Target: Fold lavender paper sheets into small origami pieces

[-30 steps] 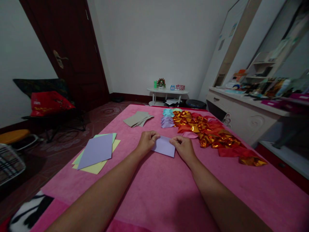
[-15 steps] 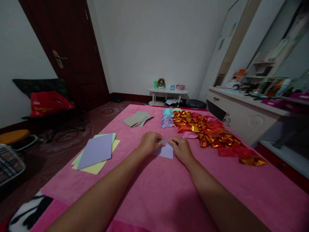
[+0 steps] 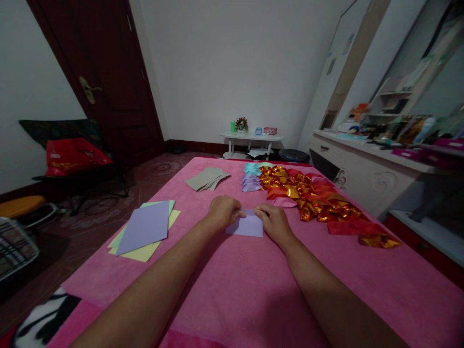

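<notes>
A lavender sheet of paper (image 3: 247,226), looking folded along its far side, lies on the pink cloth (image 3: 239,280) in front of me. My left hand (image 3: 224,212) pinches its far left part, thumb on top. At the far right corner my right hand (image 3: 272,220) grips the paper between thumb and curled fingers. Left of my hands rests a stack of lavender, green and yellow paper sheets (image 3: 145,227). Behind it, greyish sheets (image 3: 207,178) are fanned out.
Folded lavender and blue papers (image 3: 251,182) sit at the table's far side, beside many shiny gold and red folded pieces (image 3: 311,198) spreading down the right. A white dresser (image 3: 369,164) with bottles stands at the right. A chair holding a red bag (image 3: 76,155) is at the left.
My hands have moved slightly apart along the paper's far edge, the left one leftward, the right one a little rightward. More of the lavender paper shows between them.
</notes>
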Available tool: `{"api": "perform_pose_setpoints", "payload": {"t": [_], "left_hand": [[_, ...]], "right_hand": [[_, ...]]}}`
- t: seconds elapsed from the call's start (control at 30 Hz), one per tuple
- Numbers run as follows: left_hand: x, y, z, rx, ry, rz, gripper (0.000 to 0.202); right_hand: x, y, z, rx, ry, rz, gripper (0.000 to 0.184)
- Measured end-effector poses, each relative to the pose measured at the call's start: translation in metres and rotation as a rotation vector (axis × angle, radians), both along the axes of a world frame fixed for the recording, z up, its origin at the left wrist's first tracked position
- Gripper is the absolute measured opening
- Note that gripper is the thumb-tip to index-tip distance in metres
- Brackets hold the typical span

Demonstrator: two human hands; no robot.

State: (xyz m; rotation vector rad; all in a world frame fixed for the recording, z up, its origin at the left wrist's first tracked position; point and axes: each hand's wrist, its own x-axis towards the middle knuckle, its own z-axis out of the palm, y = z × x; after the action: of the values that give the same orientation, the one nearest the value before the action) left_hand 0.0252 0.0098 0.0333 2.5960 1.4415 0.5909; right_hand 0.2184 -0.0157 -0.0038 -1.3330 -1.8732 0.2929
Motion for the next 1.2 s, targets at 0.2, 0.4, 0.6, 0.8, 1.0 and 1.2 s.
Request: {"api": "perform_pose_setpoints", "payload": {"t": [0.2,0.4,0.6,0.8,1.0,1.2], "left_hand": [[-0.012,0.013,-0.01,-0.172,-0.285,0.072,0.021],[-0.004,0.006,-0.015,-0.097,-0.267,0.086,0.024],[0.008,-0.006,-0.009,-0.012,-0.144,-0.015,0.024],[0.007,-0.006,-0.009,0.031,-0.151,0.083,0.03],[-0.002,0.005,-0.012,-0.034,-0.289,0.154,0.034],[-0.004,0.006,-0.013,-0.01,-0.298,0.168,0.04]], "right_hand": [[0.008,0.005,-0.003,0.015,0.091,-0.033,0.022],[0.003,0.002,-0.003,0.024,-0.05,-0.076,0.018],[-0.014,-0.007,0.001,0.082,-0.247,-0.031,0.02],[-0.01,-0.003,-0.002,0.026,-0.168,-0.055,0.026],[-0.001,0.003,-0.003,0.018,0.055,-0.038,0.026],[-0.002,0.002,-0.001,-0.003,0.165,-0.058,0.03]]}}
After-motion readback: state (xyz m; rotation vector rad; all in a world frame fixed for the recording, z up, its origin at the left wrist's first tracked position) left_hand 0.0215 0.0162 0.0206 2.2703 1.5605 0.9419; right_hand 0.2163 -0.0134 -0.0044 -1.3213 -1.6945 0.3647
